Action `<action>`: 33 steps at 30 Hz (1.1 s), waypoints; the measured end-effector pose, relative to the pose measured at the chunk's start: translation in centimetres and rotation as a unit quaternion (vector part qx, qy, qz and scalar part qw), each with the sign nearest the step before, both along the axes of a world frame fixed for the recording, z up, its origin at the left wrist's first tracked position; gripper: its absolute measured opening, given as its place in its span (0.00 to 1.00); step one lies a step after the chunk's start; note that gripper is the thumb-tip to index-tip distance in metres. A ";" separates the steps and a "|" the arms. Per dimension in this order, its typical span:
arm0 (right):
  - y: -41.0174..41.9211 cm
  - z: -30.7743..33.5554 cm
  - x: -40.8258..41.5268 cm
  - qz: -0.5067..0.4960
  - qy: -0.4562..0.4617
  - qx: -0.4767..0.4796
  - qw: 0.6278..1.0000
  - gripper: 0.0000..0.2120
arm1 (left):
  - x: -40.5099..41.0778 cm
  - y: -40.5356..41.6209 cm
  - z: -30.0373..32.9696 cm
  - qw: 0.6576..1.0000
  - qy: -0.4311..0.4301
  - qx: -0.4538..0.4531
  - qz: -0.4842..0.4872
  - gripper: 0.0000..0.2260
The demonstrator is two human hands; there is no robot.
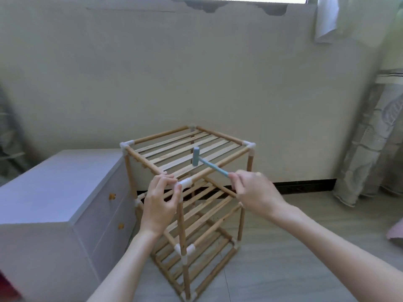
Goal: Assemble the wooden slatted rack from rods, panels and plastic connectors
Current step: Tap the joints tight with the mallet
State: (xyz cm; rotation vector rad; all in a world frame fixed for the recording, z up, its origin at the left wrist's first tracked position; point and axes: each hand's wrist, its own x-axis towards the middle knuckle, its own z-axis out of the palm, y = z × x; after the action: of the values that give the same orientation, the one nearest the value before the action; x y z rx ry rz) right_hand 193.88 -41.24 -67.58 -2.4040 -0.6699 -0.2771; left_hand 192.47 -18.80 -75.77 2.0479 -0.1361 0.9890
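1. The wooden slatted rack (187, 192) stands upright on the grey floor (294, 269), one corner post toward the camera; everything below is placed against it.
2. Low on that near post, a white plastic connector (185, 250) joins the post to two rails of a lower shelf. The lower shelves are slatted too.
3. The left hand (160, 203) is at the rack's near top corner, just left of the post. Its fingers (168, 179) curl over the top rail and its thumb presses against the white corner connector (185, 183), so the hand grips that corner.
4. The right hand (255, 190) is to the right of the same corner, level with the top rail. Its fingers are clamped together on the end of a small blue hammer (206, 163).
5. The hammer's handle slants up and left from the hand across the rack's top, and its head is above the top slatted panel (185, 149); whether it touches the slats I cannot tell.
6. White connectors also cap the left top corner (126, 146) and right top corner (249, 147) of the rack.
7. A pale lilac drawer cabinet (65, 192) stands against the rack's left side.
8. Behind the rack is a beige wall (174, 73); a patterned curtain (370, 149) hangs to the rack's far right.
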 end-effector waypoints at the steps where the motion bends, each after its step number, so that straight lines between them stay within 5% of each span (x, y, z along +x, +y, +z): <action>1: -0.1 1.1 0.0 -0.001 -0.066 0.100 0.993 0.13 | 0.1 0.0 0.1 1.000 -0.003 -0.001 -0.003 0.03; 3: -0.1 1.3 -0.4 0.007 -0.130 0.147 0.980 0.11 | 0.1 0.1 0.2 1.000 -0.003 0.004 -0.008 0.04; 6: 0.2 -1.8 -1.3 -0.003 0.005 -0.073 0.997 0.13 | 0.3 0.3 0.0 1.000 -0.010 0.006 -0.012 0.09; 8: -0.3 -1.2 -0.1 -0.026 -0.003 -0.001 1.000 0.13 | 0.4 0.3 0.1 1.000 -0.020 0.002 -0.010 0.09; 11: -0.3 0.2 -0.6 -0.038 -0.136 0.218 0.966 0.12 | 0.4 0.2 0.5 1.000 -0.008 -0.004 -0.018 0.09; 14: -0.1 -2.0 -1.5 -0.033 0.033 -0.012 0.999 0.11 | 0.1 0.0 0.4 1.000 -0.002 -0.014 -0.021 0.08; 15: -0.6 -1.9 -1.1 -0.038 0.036 -0.017 0.999 0.11 | 0.0 -0.1 0.3 1.000 -0.003 -0.016 -0.018 0.06; 16: -1.0 -1.3 -0.4 -0.044 0.036 -0.003 0.998 0.12 | 0.0 -0.1 0.4 1.000 -0.006 -0.015 -0.016 0.04; 19: -0.6 0.5 -0.3 -0.055 -0.121 0.246 0.960 0.11 | -0.1 -0.3 0.7 1.000 -0.008 -0.011 -0.008 0.05; 20: -0.1 0.5 -0.7 -0.035 -0.111 0.251 0.961 0.10 | -0.2 -0.4 0.6 1.000 -0.003 -0.006 -0.003 0.06; 22: 0.8 -1.7 -1.3 -0.024 0.025 0.036 0.999 0.11 | -0.2 -0.4 0.5 1.000 0.000 0.020 0.014 0.04; 24: 0.0 -3.3 -0.7 -0.039 0.088 -0.068 0.993 0.13 | -0.3 -0.4 0.7 0.998 0.017 0.058 0.034 0.06; 29: -2.3 -1.9 0.2 -0.094 0.027 0.096 0.991 0.17 | -0.2 0.1 1.5 0.980 0.047 0.168 0.093 0.06; 33: -4.7 -2.3 1.5 -0.184 0.047 0.115 0.975 0.18 | 0.3 -0.9 2.3 0.935 0.084 0.187 0.288 0.12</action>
State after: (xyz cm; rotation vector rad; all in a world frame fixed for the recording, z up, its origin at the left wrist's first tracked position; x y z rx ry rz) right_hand 195.39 -45.91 -69.88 -2.2849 -0.1353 -0.3685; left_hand 192.77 -19.72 -73.52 2.5890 0.4231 1.1937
